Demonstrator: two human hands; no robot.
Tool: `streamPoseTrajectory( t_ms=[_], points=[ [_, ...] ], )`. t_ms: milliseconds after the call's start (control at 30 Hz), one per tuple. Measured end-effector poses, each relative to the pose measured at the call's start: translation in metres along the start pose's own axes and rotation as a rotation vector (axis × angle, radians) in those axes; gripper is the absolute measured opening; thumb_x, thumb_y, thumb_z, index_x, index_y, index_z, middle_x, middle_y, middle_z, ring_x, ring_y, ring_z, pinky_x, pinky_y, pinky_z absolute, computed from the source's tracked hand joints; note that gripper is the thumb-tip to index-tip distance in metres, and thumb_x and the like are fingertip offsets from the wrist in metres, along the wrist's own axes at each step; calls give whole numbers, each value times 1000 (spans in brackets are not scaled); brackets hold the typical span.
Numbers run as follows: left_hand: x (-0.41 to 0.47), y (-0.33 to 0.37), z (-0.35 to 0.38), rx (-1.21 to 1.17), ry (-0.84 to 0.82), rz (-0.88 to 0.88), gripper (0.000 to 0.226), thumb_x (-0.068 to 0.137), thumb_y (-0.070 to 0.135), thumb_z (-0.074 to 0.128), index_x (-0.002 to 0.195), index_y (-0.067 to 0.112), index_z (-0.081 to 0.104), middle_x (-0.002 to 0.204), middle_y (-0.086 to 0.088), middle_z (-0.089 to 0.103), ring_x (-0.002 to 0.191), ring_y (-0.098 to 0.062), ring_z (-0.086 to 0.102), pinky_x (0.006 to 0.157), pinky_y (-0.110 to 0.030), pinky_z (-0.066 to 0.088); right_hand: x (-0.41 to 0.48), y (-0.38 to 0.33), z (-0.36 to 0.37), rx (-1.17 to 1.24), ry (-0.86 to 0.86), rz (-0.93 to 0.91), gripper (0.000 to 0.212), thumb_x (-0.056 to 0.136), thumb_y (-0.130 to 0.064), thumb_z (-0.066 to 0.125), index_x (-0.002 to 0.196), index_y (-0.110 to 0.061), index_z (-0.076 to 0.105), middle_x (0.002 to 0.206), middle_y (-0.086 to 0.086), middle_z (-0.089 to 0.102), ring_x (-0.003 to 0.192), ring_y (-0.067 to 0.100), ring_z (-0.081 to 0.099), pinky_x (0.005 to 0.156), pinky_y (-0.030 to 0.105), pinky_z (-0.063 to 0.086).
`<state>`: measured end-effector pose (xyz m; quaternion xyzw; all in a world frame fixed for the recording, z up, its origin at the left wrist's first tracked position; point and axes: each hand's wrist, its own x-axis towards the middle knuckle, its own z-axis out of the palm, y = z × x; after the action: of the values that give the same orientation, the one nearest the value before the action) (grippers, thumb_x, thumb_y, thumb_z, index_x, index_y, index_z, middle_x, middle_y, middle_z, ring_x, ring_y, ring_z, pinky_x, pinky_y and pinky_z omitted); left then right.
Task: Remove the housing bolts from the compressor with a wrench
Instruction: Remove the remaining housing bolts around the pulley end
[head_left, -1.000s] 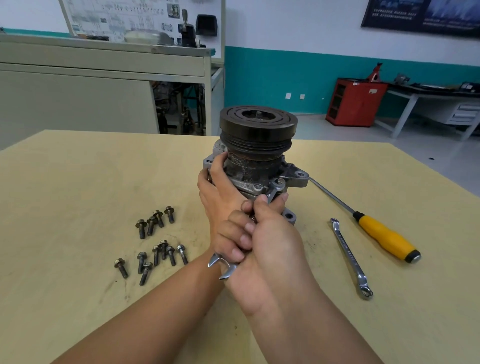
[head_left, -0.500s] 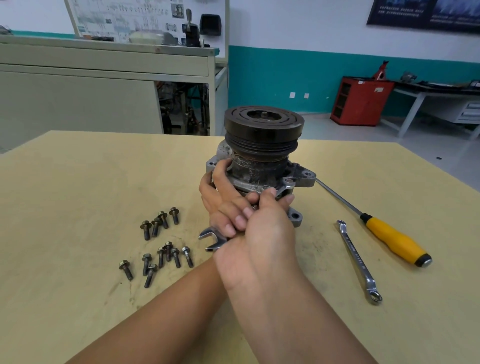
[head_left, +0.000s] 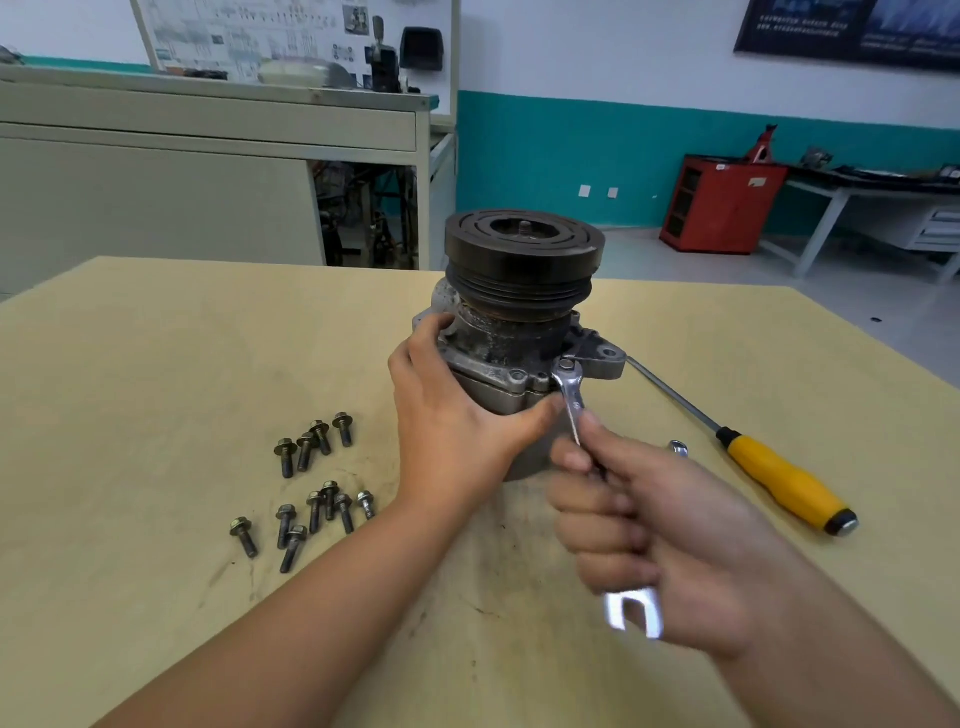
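Head view, read for the line of the wrench. Found the compressor (head_left: 509, 343) upright at mid-table (head_left: 156, 364), pulley on top, flange bolts facing up. Noted the left hand (head_left: 447, 421) gripping its left-near side, fingers up on the left of the flange, thumb stretched right along the housing to just beside the wrench (head_left: 571, 400). Saw the ring end seated on a bolt (head_left: 566, 365) at the right-near lug of the flange. Traced the long axis from that bolt toward the near edge, slightly right, into the right hand (head_left: 649, 525). Saw that hand closed in a fist round the shank, open end poking out on the near side of the fist. Placed the right hand therefore near of the bolt and a little right of it, the left hand closer to the compressor but off the tool.

Judged a loosening swing likely to carry the handle sideways to the right, away from the left thumb and toward the screwdriver (head_left: 779, 478) and the spare wrench (head_left: 678, 448), mostly hidden behind the fist. Judged the left hand needed as a brace against the housing twisting. Counted about eleven loose bolts (head_left: 320, 437) on the left, well apart from both hands. Could not tell the seated bolt's looseness.
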<state>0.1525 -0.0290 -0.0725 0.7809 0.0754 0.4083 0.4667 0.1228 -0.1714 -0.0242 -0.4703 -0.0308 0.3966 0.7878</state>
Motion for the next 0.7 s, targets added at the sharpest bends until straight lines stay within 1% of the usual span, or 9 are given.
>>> streamPoseTrajectory(
  t_ms=[133,233,300,433,467,533,567,667,700],
  points=[
    [1,-6,0,0,-41,-13,97,47,65,75,126,38,26,124,4,31,122,-12,36,99,-15,29,-14,-41,-34,-445,78,133,25,78,-35,53,66,-13,51,49,-4,25,32,3,22,28,9,19],
    [1,-7,0,5,-63,-38,92,47,65,75,121,47,23,124,5,29,120,-9,35,99,-17,27,-15,-69,-39,-744,106,105,26,77,-37,53,68,-12,51,46,-2,30,32,6,25,29,12,23],
    [2,-7,-1,19,-77,-47,92,47,64,75,121,49,22,125,6,28,121,-10,34,99,-19,28,-13,-83,-38,-822,128,59,25,76,-37,53,68,-13,52,45,-2,30,32,7,26,29,14,25],
    [1,-5,-3,14,-102,-52,95,49,63,74,125,50,18,129,8,26,123,-7,32,102,-21,27,-16,-101,-45,-858,100,-63,27,75,-29,55,85,-5,64,48,3,39,37,10,32,33,19,31],
    [1,-4,-4,8,-115,-46,97,50,63,74,127,50,16,131,10,26,124,-5,30,104,-23,28,-18,-103,-48,-845,55,-97,30,74,-25,56,97,-10,68,52,7,47,37,10,36,33,19,33],
    [1,0,-8,-1,-153,-33,100,54,64,75,131,51,11,139,11,26,129,-4,30,112,-34,28,-23,-104,-49,-798,-32,-180,43,74,-19,57,114,-34,64,67,15,63,34,11,41,32,16,36],
    [0,2,-10,-3,-175,-33,101,55,63,76,131,52,9,143,11,27,132,-5,30,113,-39,28,-23,-104,-47,-762,-59,-238,46,75,-16,56,114,-39,63,72,17,67,32,10,43,31,15,38],
    [0,9,-15,-23,-199,-79,97,57,69,71,129,54,7,150,7,22,139,-11,25,114,-43,26,-18,-105,-35,-496,-54,-406,25,76,-18,50,90,-19,71,63,9,63,36,10,52,33,15,42],
    [0,12,-18,-38,-167,-76,92,60,72,67,129,53,8,152,5,17,141,-12,19,116,-40,23,-15,-105,-33,-398,-73,-430,27,76,-21,47,82,-17,73,63,7,64,43,12,59,38,16,46]
  ],
)
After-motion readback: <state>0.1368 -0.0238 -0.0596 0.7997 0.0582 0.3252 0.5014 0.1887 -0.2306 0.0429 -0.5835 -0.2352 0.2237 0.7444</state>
